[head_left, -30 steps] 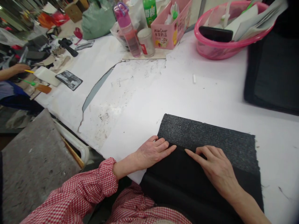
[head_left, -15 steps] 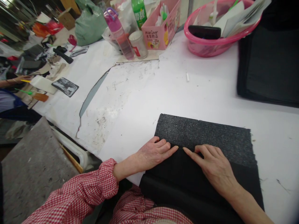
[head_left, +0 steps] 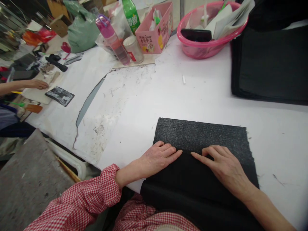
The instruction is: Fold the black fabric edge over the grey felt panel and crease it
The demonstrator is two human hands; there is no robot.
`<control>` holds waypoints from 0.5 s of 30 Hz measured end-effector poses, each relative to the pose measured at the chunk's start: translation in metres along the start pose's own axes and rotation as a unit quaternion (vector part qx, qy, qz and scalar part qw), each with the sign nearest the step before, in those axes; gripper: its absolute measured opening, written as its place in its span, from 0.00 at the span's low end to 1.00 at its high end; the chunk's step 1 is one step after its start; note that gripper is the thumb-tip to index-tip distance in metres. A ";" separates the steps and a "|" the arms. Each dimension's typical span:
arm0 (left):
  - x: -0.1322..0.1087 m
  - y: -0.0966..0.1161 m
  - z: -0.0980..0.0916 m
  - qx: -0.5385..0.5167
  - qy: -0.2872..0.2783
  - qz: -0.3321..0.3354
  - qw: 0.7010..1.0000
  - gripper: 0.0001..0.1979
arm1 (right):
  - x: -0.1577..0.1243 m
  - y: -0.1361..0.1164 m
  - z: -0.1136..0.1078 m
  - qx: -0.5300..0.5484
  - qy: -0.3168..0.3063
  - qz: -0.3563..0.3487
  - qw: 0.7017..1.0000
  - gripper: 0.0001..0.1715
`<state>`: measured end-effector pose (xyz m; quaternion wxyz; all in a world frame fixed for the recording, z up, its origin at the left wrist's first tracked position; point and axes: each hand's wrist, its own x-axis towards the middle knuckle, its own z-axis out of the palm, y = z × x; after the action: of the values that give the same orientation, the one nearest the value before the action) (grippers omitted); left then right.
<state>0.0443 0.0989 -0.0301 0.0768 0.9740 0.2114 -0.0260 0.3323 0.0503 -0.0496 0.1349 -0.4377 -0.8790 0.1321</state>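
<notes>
A piece of black fabric (head_left: 192, 179) lies across the near edge of the white table and hangs toward my lap. Beyond a straight edge running across it, a dark grey speckled, ribbed strip (head_left: 199, 133) shows. At the left part of that edge, my left hand (head_left: 158, 157) is closed on the fabric with fingers curled down and one digit pointing right. My right hand (head_left: 222, 166) grips the same edge farther right, fingers bent, one digit pointing left. A small gap separates the two tips. What lies under the fingers is hidden.
A stack of black material (head_left: 269, 67) lies at the right. A pink basket (head_left: 204, 48), a pink box (head_left: 154, 41), a glass jar (head_left: 133, 49) and a purple-capped bottle (head_left: 114, 41) stand at the back. At the left, a co-worker's hand (head_left: 36, 84) reaches over the table.
The view has shifted slightly, so the table things sit farther left. My fingertips have moved a little apart along the edge. The co-worker's hand has come farther over the table.
</notes>
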 end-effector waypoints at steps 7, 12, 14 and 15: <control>0.010 0.005 -0.001 0.026 -0.003 0.016 1.000 0.20 | 0.000 -0.004 0.003 -0.012 0.011 0.009 1.000 0.25; 0.017 0.010 0.000 0.033 -0.001 0.028 0.999 0.19 | -0.007 0.004 0.004 -0.016 0.014 -0.003 1.000 0.24; 0.020 0.011 -0.002 0.033 -0.014 0.030 0.999 0.20 | -0.012 0.010 0.002 -0.010 0.009 -0.005 1.000 0.24; 0.021 0.011 -0.003 0.032 -0.020 0.030 0.999 0.20 | -0.014 0.013 0.000 -0.007 0.005 -0.005 1.000 0.23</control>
<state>0.0682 0.0979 -0.0277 0.0502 0.9813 0.1791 -0.0495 0.3499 0.0461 -0.0558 0.1374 -0.4345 -0.8816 0.1230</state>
